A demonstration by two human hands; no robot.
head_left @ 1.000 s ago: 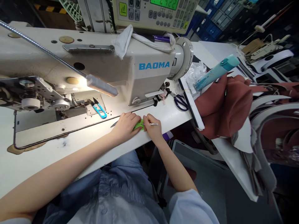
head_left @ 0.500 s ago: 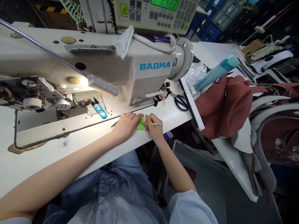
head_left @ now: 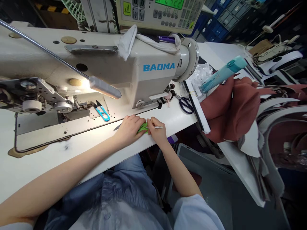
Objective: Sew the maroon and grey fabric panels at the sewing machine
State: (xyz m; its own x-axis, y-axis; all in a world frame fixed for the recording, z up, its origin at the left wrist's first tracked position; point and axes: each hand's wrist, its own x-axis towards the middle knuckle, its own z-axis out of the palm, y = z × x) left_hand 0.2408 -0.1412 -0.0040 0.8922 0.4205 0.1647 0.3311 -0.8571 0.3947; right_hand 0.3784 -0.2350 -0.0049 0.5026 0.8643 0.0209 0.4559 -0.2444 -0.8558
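At the table's front edge my left hand [head_left: 129,129] grips a small bright green piece [head_left: 143,127], with the fingers over it and the thumb along its near side. The piece looks creased, and I cannot tell whether it is paper or film. My right hand [head_left: 157,130] is closed round a thin white pen-like stick [head_left: 158,127], whose tip end meets the green piece. From under my left hand a dark pointed sliver [head_left: 117,127] sticks out to the left. Just behind both hands stands the sewing machine [head_left: 155,83].
Blue thread snips [head_left: 103,111] lie on the machine bed by the needle area. Dark-handled scissors [head_left: 185,104] rest right of the machine. Beyond are a teal bottle-like case [head_left: 224,74] and reddish-brown material [head_left: 230,108]. A grey bin [head_left: 216,191] sits below on the right.
The green piece shows less and looks more folded between my hands. My right hand has moved slightly left, closer to my left hand.
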